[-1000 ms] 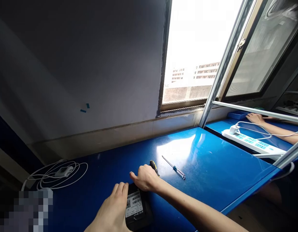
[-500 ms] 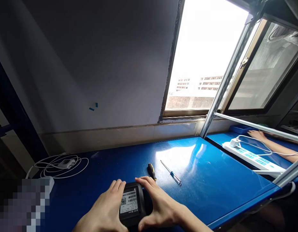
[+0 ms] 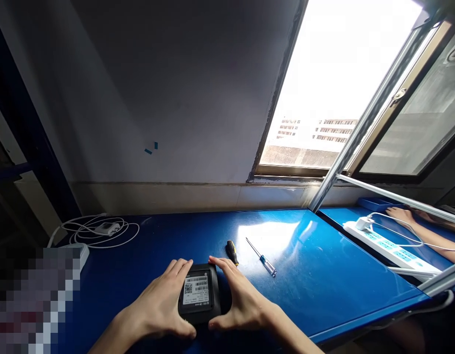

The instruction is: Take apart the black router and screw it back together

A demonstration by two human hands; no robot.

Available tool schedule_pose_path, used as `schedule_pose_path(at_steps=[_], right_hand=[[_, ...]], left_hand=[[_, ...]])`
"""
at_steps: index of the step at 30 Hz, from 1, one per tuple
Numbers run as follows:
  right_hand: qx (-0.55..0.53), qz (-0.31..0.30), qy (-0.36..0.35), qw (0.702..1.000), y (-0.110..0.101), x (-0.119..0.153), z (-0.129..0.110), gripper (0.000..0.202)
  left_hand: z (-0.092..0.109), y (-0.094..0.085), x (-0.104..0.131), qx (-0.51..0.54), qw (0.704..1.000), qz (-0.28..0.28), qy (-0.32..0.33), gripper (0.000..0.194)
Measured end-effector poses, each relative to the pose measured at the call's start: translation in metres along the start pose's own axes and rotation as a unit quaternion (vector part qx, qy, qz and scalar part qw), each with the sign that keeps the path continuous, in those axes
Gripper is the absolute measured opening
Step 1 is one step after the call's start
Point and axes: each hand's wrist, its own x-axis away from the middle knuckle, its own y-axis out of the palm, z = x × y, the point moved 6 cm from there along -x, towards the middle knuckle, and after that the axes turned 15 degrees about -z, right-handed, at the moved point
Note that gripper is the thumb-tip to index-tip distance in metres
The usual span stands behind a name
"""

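Observation:
A black box-shaped device [image 3: 214, 290] with rounded corners faces up, a white label with a QR code and barcodes on its top. My left hand [image 3: 159, 297] grips its left side, the thumb along the near edge and the fingers over the far left corner. On the other side, my right hand [image 3: 245, 297] holds it with fingertips at the far right corner and the thumb at the near right. Just beyond lies a black and yellow screwdriver [image 3: 231, 251]. A second screwdriver [image 3: 267, 264] with a clear blue handle rests to its right, apart from my hands.
A coiled white cable with an adapter [image 3: 107, 228] lies at the back left of the blue table [image 3: 293, 305]. A metal frame post [image 3: 328, 189] rises at the back right. Beyond it are a white power strip [image 3: 393, 246], a blue tray [image 3: 378, 203] and another person's arm [image 3: 426, 233].
The view has tilted, so the wall and window sit differently. Both hands and the device appear slightly higher in the picture, with the grip much the same. The screwdrivers stay put on the table.

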Motion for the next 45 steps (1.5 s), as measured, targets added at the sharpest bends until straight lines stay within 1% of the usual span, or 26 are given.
schedule_pose_path(at_steps=[5,9,13,16,19,21,23,25,28,29,31,33,34,35,38,40,42,44,45], right_hand=[[-0.027,0.038,-0.003,0.999,-0.002,0.005,0.004,0.125],[-0.037,0.063,-0.005,0.997,-0.007,0.012,0.010,0.120],[-0.056,0.093,-0.014,0.994,-0.016,0.019,0.014,0.112],[-0.065,0.119,-0.017,0.991,-0.024,0.021,0.018,0.108],[-0.058,0.150,-0.008,0.987,-0.035,0.021,0.022,0.108],[-0.042,0.164,0.007,0.986,-0.046,0.020,0.023,0.109],[-0.011,0.171,0.026,0.985,-0.061,0.017,0.022,0.111],[0.043,0.172,0.054,0.983,-0.078,0.013,0.016,0.117],[0.158,0.133,0.093,0.974,-0.101,0.001,-0.002,0.122],[0.199,0.116,0.100,0.968,-0.106,-0.005,-0.010,0.122],[0.279,0.066,0.096,0.953,-0.109,-0.020,-0.030,0.127],[0.349,0.012,0.091,0.933,-0.103,-0.038,-0.051,0.130],[0.383,-0.023,0.088,0.919,-0.098,-0.049,-0.060,0.129],[0.414,-0.046,0.085,0.905,-0.093,-0.060,-0.070,0.129],[0.475,-0.117,0.039,0.871,-0.074,-0.097,-0.095,0.118],[0.470,-0.176,0.028,0.865,-0.064,-0.120,-0.103,0.117],[0.457,-0.203,0.029,0.866,-0.058,-0.139,-0.105,0.115],[0.445,-0.228,0.028,0.866,-0.053,-0.152,-0.102,0.116],[0.432,-0.231,0.022,0.871,-0.052,-0.156,-0.100,0.118]], left_hand=[[-0.022,0.012,0.004,0.021,1.000,-0.002,0.005,0.127],[-0.038,0.015,0.008,0.038,0.999,-0.001,-0.004,0.133],[-0.040,0.011,0.011,0.059,0.998,0.002,0.001,0.132],[-0.040,0.009,0.011,0.074,0.997,-0.018,-0.012,0.134],[-0.040,0.008,0.012,0.081,0.995,-0.053,-0.031,0.138],[-0.040,0.006,0.014,0.088,0.993,-0.067,-0.032,0.142],[-0.039,0.005,0.018,0.098,0.992,-0.079,-0.032,0.143],[-0.040,0.004,0.021,0.103,0.991,-0.084,-0.032,0.140],[-0.041,0.004,0.022,0.094,0.992,-0.077,-0.017,0.131],[-0.041,0.004,0.022,0.090,0.993,-0.072,-0.009,0.129],[-0.043,0.007,0.021,0.085,0.994,-0.064,0.006,0.125],[-0.046,0.011,0.020,0.083,0.995,-0.052,0.021,0.123],[-0.048,0.012,0.020,0.080,0.995,-0.043,0.030,0.123],[-0.050,0.013,0.021,0.074,0.996,-0.030,0.039,0.122],[-0.056,0.015,0.024,0.052,0.997,0.014,0.055,0.121],[-0.060,0.015,0.026,0.044,0.997,0.038,0.049,0.123],[-0.063,0.014,0.030,0.044,0.997,0.062,0.030,0.125],[-0.062,0.008,0.035,0.057,0.993,0.101,0.010,0.124],[-0.060,0.003,0.038,0.068,0.989,0.128,0.003,0.122]])
